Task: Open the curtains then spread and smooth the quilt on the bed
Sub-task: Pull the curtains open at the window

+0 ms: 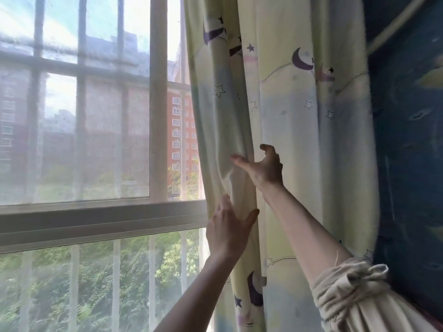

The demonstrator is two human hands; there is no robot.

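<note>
A pale yellow curtain (287, 116) with moons and stars hangs bunched at the right side of the window. My left hand (227, 226) presses flat against its leading fold at sill height, fingers together and thumb out. Higher up, my right hand (261, 165) sits against the same fold with fingers spread and curled, the fabric running between thumb and fingers. Neither hand has the cloth clenched. The bed and quilt are out of view.
The window (158, 116) with its grey frame and outside bars fills the left, uncovered. A dark blue patterned wall or hanging (407, 140) stands right of the curtain. My rolled-up beige sleeve (354, 295) is at the lower right.
</note>
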